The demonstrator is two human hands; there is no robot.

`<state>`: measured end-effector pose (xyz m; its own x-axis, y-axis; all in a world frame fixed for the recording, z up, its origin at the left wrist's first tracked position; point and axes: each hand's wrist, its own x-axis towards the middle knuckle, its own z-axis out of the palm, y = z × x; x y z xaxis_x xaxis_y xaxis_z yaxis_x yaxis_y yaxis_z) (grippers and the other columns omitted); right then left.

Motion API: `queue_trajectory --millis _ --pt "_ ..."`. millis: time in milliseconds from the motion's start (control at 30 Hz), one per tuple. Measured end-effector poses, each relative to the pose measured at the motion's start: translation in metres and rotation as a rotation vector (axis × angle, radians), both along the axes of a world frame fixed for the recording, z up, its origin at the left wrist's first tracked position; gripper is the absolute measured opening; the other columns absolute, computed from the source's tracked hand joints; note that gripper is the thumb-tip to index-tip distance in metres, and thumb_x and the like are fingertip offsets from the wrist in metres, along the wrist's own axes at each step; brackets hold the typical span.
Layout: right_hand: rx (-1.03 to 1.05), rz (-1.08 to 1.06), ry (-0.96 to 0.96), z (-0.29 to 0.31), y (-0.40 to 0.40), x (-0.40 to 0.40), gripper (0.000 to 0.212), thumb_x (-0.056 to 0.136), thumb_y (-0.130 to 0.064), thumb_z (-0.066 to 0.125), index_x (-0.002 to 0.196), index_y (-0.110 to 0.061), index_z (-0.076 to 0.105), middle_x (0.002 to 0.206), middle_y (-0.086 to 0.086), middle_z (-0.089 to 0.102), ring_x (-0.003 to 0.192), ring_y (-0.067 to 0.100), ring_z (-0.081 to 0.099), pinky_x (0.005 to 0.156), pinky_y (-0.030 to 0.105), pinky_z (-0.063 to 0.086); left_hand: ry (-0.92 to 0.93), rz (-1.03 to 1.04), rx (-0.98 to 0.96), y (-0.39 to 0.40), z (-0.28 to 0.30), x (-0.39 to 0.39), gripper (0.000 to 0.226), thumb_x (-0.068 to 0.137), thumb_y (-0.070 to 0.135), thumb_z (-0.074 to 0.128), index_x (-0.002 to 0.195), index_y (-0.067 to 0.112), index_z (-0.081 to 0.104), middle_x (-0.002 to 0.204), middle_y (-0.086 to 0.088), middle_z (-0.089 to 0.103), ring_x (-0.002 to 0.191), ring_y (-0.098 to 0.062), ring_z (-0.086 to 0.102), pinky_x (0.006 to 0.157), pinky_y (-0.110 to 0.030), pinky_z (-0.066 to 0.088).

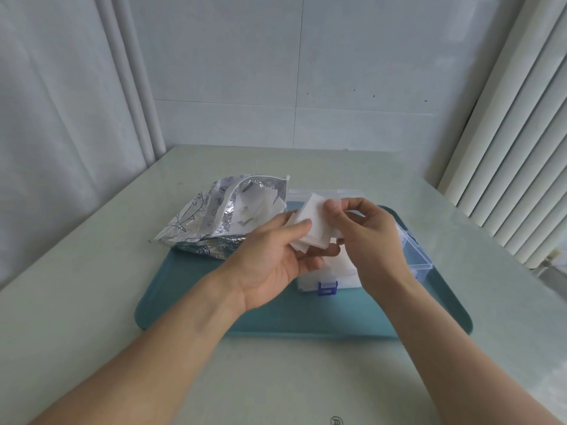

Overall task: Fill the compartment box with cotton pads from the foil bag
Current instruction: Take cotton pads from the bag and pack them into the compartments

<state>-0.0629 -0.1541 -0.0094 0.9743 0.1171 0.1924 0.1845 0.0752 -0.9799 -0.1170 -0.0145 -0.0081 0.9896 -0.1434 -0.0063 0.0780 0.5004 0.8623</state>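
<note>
A silver foil bag (pixel 211 219) lies open on the left of a teal tray (pixel 276 320), with white cotton pads (pixel 260 204) showing in its mouth. To its right on the tray stands a clear compartment box (pixel 414 253) with a blue latch (pixel 327 287); white pads fill its near-left compartments. Above the box my left hand (pixel 276 256) holds a small stack of square cotton pads (pixel 316 225) between thumb and fingers. My right hand (pixel 365 231) pinches the top of that stack with thumb and forefinger. Both hands hide much of the box.
The tray sits on a pale green table (pixel 92 302). A tiled wall stands behind, a curtain (pixel 61 102) hangs at the left and a white ribbed radiator (pixel 521 148) lines the right edge of the table.
</note>
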Motion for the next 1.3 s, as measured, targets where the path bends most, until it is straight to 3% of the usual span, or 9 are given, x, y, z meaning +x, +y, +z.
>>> queue_trajectory --millis 167,267,467,567,700,833,967,1133,1300 --pt "0.035 -0.066 0.029 0.004 -0.003 0.003 0.017 0.094 -0.026 0.069 0.091 -0.010 0.063 0.077 0.000 0.067 0.070 0.015 0.059 0.063 0.027 0.047 -0.060 0.091 0.129 -0.001 -0.007 0.003 0.043 0.096 -0.011 0.047 0.134 0.008 0.052 0.096 -0.017 0.066 0.069 -0.025 0.067 0.054 -0.024 0.048" --pt "0.145 -0.135 0.052 0.009 -0.007 0.006 0.015 0.095 -0.023 0.067 0.087 -0.011 0.061 0.076 -0.002 0.064 0.061 0.011 0.059 0.059 0.029 0.049 -0.047 0.161 0.152 -0.001 -0.008 0.004 0.041 0.096 -0.013 0.044 0.131 0.006 0.053 0.096 -0.021 0.065 0.066 -0.025 0.068 0.054 -0.025 0.050" --pt "0.228 0.097 0.205 0.017 -0.015 0.003 0.014 0.090 -0.019 0.071 0.084 -0.012 0.061 0.075 0.003 0.065 0.066 0.015 0.062 0.055 0.025 0.051 -0.084 0.293 0.028 -0.001 -0.007 0.007 0.035 0.102 -0.006 0.036 0.127 0.010 0.055 0.111 -0.024 0.062 0.084 -0.036 0.070 0.069 -0.033 0.059" --pt "0.181 0.019 0.154 0.008 0.000 -0.004 0.030 0.089 -0.021 0.074 0.068 -0.015 0.052 0.077 0.008 0.061 0.065 0.018 0.059 0.054 0.026 0.047 -0.103 0.324 -0.003 -0.003 -0.006 0.007 0.029 0.105 0.002 0.037 0.125 0.012 0.056 0.131 -0.019 0.057 0.095 -0.030 0.068 0.077 -0.038 0.060" --pt "0.013 -0.125 0.012 -0.002 0.014 -0.011 0.032 0.089 -0.030 0.073 0.070 -0.014 0.054 0.064 -0.001 0.057 0.054 0.010 0.051 0.057 0.024 0.041 -0.101 0.315 -0.014 -0.010 -0.007 0.005 0.023 0.106 0.020 0.042 0.124 0.014 0.054 0.122 -0.016 0.063 0.093 -0.021 0.070 0.081 -0.038 0.059" --pt "-0.202 -0.141 -0.093 -0.002 0.010 -0.009 0.032 0.088 -0.040 0.073 0.074 -0.015 0.059 0.061 -0.009 0.060 0.051 0.002 0.051 0.054 0.016 0.040 -0.157 0.406 0.140 -0.010 -0.011 0.008 0.030 0.101 -0.004 0.045 0.125 0.011 0.054 0.124 -0.019 0.061 0.101 -0.026 0.069 0.079 -0.036 0.059" --pt "-0.095 -0.122 -0.046 0.011 -0.005 -0.004 0.032 0.087 -0.037 0.075 0.073 -0.012 0.060 0.058 -0.004 0.062 0.045 0.007 0.051 0.049 0.018 0.042 -0.118 0.486 0.146 -0.005 -0.008 0.006 0.034 0.099 -0.011 0.041 0.111 0.015 0.059 0.101 -0.017 0.067 0.078 -0.024 0.074 0.074 -0.034 0.061" --pt "-0.093 -0.031 -0.009 0.014 -0.013 0.000 0.028 0.083 -0.028 0.079 0.075 -0.008 0.062 0.063 0.005 0.070 0.057 0.021 0.065 0.054 0.033 0.051 -0.094 0.480 0.138 -0.003 -0.006 0.007 0.025 0.101 -0.004 0.045 0.117 0.010 0.059 0.102 -0.020 0.070 0.086 -0.031 0.072 0.072 -0.037 0.061" --pt "0.066 -0.028 0.031 0.015 -0.008 -0.004 0.028 0.091 -0.022 0.072 0.073 -0.009 0.055 0.070 0.009 0.066 0.060 0.020 0.066 0.049 0.027 0.050 -0.095 0.517 0.152 -0.006 -0.009 0.007 0.031 0.100 -0.008 0.042 0.116 0.011 0.059 0.106 -0.026 0.068 0.086 -0.036 0.072 0.072 -0.036 0.060"
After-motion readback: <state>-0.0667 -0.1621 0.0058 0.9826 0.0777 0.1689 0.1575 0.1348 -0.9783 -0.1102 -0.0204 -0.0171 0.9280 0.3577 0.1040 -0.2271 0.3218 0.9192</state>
